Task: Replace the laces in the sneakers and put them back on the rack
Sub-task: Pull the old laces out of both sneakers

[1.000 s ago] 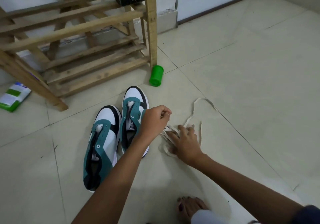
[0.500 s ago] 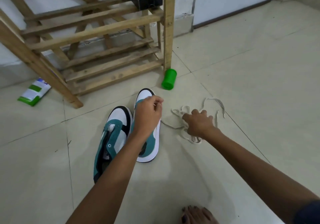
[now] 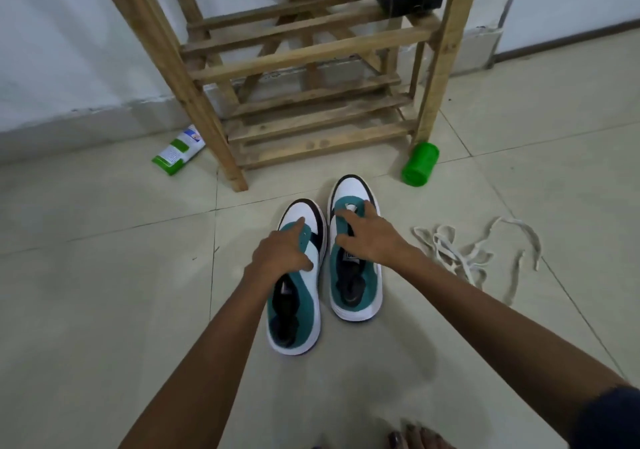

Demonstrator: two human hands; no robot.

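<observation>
Two white, teal and black low-top sneakers, the left one (image 3: pixel 294 296) and the right one (image 3: pixel 356 272), stand unlaced side by side on the floor, toes toward a slatted wooden shoe rack (image 3: pixel 311 119). Loose cream flat laces (image 3: pixel 474 254) lie tangled to their right.

A plain room in a home, likely an entry or storage corner. Pale glossy floor tiles (image 3: pixel 104 310) run to a white painted wall (image 3: pixel 69 50). A rough wooden shoe rack (image 3: pixel 311 53) stands against it at the far side, with sneakers (image 3: pixel 353 268), a green cup (image 3: pixel 419 168) and a packet (image 3: pixel 178 150) on the floor near it.
</observation>
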